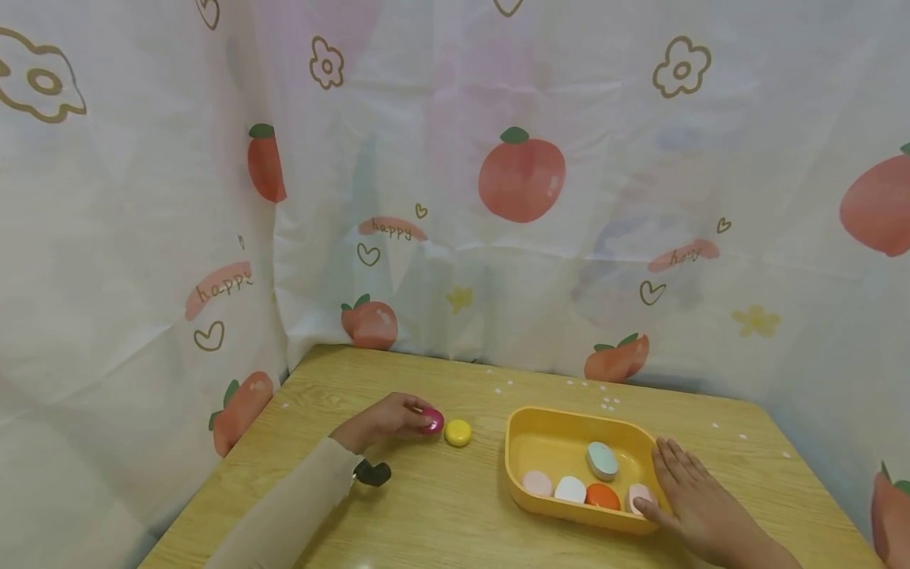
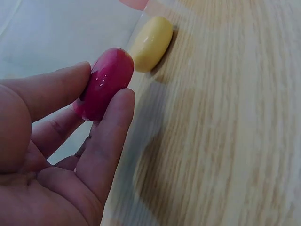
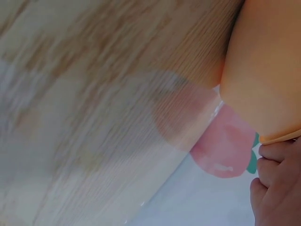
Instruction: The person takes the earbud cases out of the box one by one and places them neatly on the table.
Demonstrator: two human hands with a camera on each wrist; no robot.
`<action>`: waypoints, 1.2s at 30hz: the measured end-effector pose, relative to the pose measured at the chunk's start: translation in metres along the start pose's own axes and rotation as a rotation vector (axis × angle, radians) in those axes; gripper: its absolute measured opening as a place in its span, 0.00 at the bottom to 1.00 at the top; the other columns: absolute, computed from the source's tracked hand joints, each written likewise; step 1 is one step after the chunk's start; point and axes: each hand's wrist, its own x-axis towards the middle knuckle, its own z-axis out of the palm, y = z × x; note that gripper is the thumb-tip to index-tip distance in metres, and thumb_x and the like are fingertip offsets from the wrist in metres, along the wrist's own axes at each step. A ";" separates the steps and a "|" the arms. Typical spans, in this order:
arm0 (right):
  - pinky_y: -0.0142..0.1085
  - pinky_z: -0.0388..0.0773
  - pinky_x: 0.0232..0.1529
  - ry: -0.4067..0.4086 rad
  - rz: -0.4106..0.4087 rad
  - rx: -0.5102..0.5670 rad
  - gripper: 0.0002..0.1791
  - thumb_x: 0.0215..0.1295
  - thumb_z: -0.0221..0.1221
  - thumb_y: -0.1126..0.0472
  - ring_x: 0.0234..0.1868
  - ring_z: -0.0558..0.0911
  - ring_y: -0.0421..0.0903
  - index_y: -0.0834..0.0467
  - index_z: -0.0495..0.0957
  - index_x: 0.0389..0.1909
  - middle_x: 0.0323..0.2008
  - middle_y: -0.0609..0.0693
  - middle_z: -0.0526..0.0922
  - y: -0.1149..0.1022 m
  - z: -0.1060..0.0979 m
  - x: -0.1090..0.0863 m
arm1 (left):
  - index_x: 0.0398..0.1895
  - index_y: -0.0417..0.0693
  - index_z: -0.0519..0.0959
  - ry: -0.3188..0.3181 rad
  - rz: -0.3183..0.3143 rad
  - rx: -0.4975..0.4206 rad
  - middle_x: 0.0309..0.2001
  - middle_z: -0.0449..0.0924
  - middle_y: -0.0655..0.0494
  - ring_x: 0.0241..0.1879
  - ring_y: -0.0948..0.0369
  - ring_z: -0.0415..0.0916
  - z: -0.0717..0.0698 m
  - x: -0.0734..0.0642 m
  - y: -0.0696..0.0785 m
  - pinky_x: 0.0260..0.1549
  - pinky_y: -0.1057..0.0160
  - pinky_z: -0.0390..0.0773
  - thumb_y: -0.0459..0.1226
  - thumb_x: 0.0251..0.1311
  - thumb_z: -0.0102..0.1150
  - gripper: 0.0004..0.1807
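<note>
One magenta piece, pinched between left fingers, yellow piece beside

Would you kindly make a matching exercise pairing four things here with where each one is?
1. Glossy magenta rounded piece
2. Glossy yellow rounded piece
3. Glossy orange-red rounded piece
4. Right hand

A. Inside the yellow-orange tray
B. Against the tray's right end, head view
C. Held by the left hand
D. Lying on the wood-grain table

Pairs: 1-C, 2-D, 3-A, 4-B
</note>
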 end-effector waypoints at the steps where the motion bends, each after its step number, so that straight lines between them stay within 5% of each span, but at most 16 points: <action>1: 0.21 0.15 0.58 0.000 0.001 0.004 0.46 0.70 0.51 0.38 0.71 0.51 0.67 0.76 0.57 0.68 0.70 0.72 0.53 0.000 0.000 0.000 | 0.56 0.30 0.74 0.003 0.001 0.011 0.50 0.75 0.40 0.47 0.50 0.79 0.000 0.000 -0.001 0.44 0.56 0.81 0.28 0.61 0.63 0.20; 20: 0.20 0.15 0.57 0.010 0.006 0.049 0.46 0.70 0.52 0.39 0.72 0.50 0.67 0.76 0.57 0.68 0.70 0.72 0.53 0.001 0.005 -0.002 | 0.53 0.28 0.76 0.086 0.019 0.207 0.45 0.78 0.43 0.40 0.56 0.80 0.008 -0.001 -0.005 0.40 0.59 0.82 0.27 0.58 0.65 0.19; 29: 0.21 0.16 0.59 0.030 -0.010 0.023 0.45 0.71 0.51 0.39 0.73 0.47 0.64 0.76 0.57 0.68 0.70 0.72 0.54 0.003 0.004 -0.002 | 0.47 0.33 0.82 0.151 0.048 0.446 0.44 0.80 0.48 0.44 0.57 0.74 0.011 0.000 0.003 0.42 0.61 0.79 0.31 0.56 0.69 0.16; 36: 0.23 0.16 0.60 0.039 -0.013 0.001 0.45 0.71 0.51 0.39 0.74 0.46 0.61 0.76 0.57 0.68 0.70 0.71 0.55 0.004 0.003 -0.001 | 0.46 0.35 0.83 0.154 0.024 0.479 0.44 0.80 0.48 0.43 0.57 0.75 0.013 0.003 0.006 0.41 0.60 0.79 0.33 0.56 0.69 0.15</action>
